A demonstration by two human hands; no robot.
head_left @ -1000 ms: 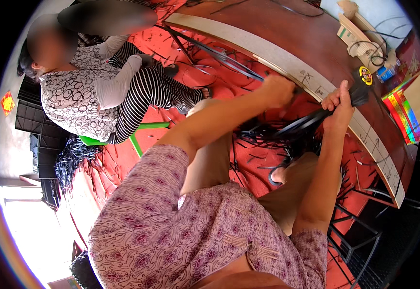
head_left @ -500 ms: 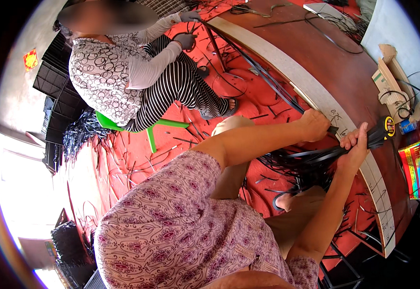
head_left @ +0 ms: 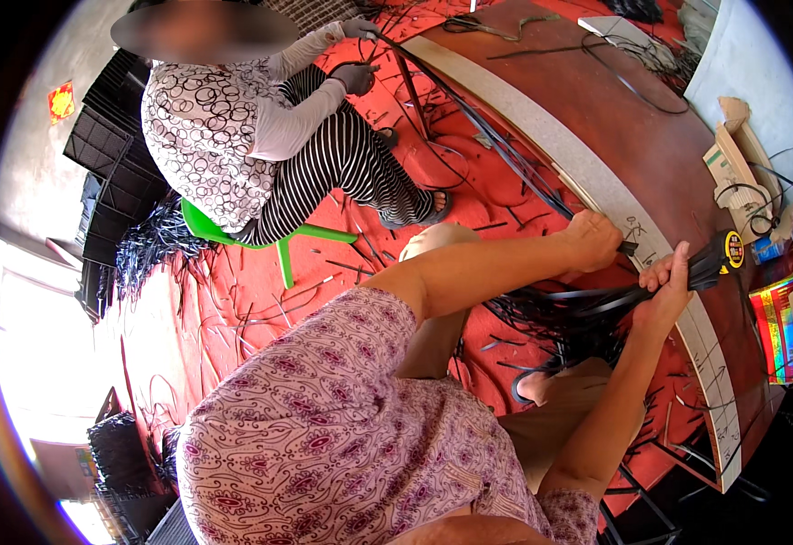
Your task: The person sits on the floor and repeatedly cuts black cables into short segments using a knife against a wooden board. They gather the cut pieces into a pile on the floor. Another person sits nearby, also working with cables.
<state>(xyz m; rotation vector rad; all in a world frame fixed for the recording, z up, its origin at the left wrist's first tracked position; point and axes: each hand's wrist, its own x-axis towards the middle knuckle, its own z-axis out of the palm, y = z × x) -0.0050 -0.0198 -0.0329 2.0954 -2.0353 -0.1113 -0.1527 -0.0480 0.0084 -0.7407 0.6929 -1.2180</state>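
My left hand (head_left: 593, 239) is closed around the near end of long dark flat strips (head_left: 496, 141), with a short dark end poking out beyond the fist. The strips stretch along the table edge to a gloved hand (head_left: 358, 30) of a person seated at the far left. My right hand (head_left: 665, 283) wraps a thick bundle of black strips (head_left: 587, 300), whose loose lengths hang over my lap. Beside that hand, at the bundle's tabletop end, is a round yellow-and-black piece (head_left: 733, 251); whether it is attached I cannot tell.
A brown table (head_left: 587, 109) with a pale, marked edge board (head_left: 633, 213) curves along the right. Torn cardboard (head_left: 737, 168) and a shiny colourful package (head_left: 776, 331) lie on its far side. Strip scraps litter the red floor (head_left: 324, 300). The person sits on a green stool (head_left: 285, 259).
The seated person's lower gloved hand has shifted slightly, and the view has moved a little. Both my hands keep their grips in nearly the same places.
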